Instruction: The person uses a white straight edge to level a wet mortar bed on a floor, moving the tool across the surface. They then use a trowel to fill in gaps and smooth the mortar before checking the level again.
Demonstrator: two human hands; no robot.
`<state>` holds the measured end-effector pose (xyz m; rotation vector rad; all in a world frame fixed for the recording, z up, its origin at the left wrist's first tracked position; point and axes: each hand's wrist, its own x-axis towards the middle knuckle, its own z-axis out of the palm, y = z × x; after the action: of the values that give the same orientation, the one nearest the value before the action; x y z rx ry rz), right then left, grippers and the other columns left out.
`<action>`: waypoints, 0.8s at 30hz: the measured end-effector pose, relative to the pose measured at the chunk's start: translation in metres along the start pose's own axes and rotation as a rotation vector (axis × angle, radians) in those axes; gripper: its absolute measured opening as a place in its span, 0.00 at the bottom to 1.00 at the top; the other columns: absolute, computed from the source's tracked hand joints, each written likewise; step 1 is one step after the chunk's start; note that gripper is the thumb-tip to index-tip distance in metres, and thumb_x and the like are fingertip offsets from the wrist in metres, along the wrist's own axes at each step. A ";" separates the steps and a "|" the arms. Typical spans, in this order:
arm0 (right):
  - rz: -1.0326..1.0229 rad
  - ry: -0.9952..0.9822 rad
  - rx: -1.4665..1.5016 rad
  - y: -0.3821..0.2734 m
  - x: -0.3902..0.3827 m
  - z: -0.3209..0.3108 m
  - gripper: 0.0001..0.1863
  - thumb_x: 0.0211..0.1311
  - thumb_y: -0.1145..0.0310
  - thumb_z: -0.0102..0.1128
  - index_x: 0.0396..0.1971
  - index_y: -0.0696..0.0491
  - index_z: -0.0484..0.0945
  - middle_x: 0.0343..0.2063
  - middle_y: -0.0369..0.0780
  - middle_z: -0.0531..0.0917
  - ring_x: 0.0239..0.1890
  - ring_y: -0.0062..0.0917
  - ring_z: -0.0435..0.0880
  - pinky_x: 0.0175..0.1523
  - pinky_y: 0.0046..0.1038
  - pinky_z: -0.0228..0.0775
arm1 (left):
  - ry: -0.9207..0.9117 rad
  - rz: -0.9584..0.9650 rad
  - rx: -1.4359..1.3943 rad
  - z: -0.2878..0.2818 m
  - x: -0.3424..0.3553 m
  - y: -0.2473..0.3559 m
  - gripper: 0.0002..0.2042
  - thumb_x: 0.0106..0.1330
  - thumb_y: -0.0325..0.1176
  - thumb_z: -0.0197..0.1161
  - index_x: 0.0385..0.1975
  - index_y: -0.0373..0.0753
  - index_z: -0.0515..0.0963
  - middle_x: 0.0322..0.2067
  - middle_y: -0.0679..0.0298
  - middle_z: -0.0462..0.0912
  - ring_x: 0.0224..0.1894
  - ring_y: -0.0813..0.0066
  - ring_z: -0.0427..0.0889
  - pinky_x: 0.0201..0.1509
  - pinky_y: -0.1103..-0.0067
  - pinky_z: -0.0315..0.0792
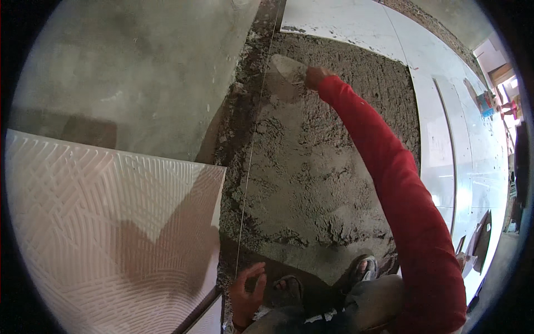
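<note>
My right hand (317, 78), its arm stretched far forward in a red sleeve, is closed around the handle of a trowel (288, 68). The pale trowel blade lies over the far left part of a grey mortar bed (311, 178), beside a taut string (248, 161). The mortar is smoother in the middle and rough toward the far and right sides. Close to my body, my left hand (246, 294) hovers with fingers curved and apart, holding nothing. It is near the string and the corner of a large tile.
The large tile (111, 217) at left carries combed adhesive. Bare concrete floor (139, 67) stretches beyond it. Laid white tiles (436, 128) border the mortar at the far and right sides. A blue bucket (485, 104) stands at far right. My sandalled feet (362, 268) are at the mortar's near edge.
</note>
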<state>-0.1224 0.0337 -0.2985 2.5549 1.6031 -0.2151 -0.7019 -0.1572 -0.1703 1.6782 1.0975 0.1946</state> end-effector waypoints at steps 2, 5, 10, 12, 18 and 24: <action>-0.063 -0.065 -0.020 -0.024 0.000 0.007 0.14 0.62 0.63 0.56 0.36 0.57 0.84 0.26 0.46 0.86 0.27 0.38 0.87 0.33 0.39 0.81 | 0.037 -0.036 -0.034 0.001 0.002 -0.002 0.12 0.66 0.30 0.62 0.48 0.35 0.77 0.45 0.56 0.84 0.47 0.67 0.84 0.52 0.71 0.75; 0.035 -0.313 0.295 -0.051 -0.036 0.028 0.17 0.62 0.60 0.57 0.35 0.61 0.83 0.23 0.47 0.85 0.24 0.36 0.85 0.32 0.38 0.79 | 0.070 -0.060 -0.079 0.003 0.007 0.002 0.13 0.65 0.29 0.63 0.48 0.36 0.79 0.44 0.57 0.84 0.48 0.67 0.83 0.53 0.72 0.75; -0.524 -0.149 -0.061 -0.111 -0.162 0.032 0.15 0.64 0.63 0.53 0.37 0.59 0.81 0.26 0.47 0.83 0.25 0.37 0.84 0.29 0.38 0.78 | 0.041 0.122 -0.028 0.010 0.023 0.007 0.10 0.66 0.28 0.62 0.45 0.37 0.79 0.42 0.59 0.85 0.42 0.70 0.83 0.46 0.74 0.76; -0.436 -0.207 0.140 -0.130 -0.212 0.027 0.13 0.65 0.65 0.50 0.40 0.56 0.82 0.26 0.46 0.82 0.24 0.36 0.84 0.30 0.38 0.78 | 0.016 0.092 -0.107 0.014 0.023 0.021 0.09 0.66 0.28 0.62 0.44 0.36 0.80 0.41 0.58 0.85 0.43 0.70 0.83 0.47 0.74 0.76; -0.465 -0.375 0.078 -0.148 -0.282 -0.006 0.14 0.64 0.65 0.54 0.48 0.49 0.79 0.30 0.43 0.86 0.29 0.33 0.86 0.28 0.37 0.79 | 0.109 0.111 -0.016 0.007 0.003 0.021 0.09 0.66 0.30 0.62 0.43 0.37 0.80 0.40 0.58 0.85 0.43 0.70 0.83 0.48 0.73 0.75; -0.125 -0.145 0.010 -0.050 -0.130 0.003 0.11 0.64 0.63 0.55 0.34 0.50 0.86 0.32 0.43 0.87 0.32 0.35 0.88 0.33 0.38 0.80 | 0.130 -0.010 0.001 0.007 0.003 0.004 0.09 0.66 0.31 0.62 0.42 0.36 0.81 0.40 0.58 0.85 0.42 0.69 0.83 0.49 0.71 0.75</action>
<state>-0.2231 -0.0600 -0.2793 2.3867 1.7108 -0.4103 -0.6935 -0.1601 -0.1708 1.6789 1.2022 0.3000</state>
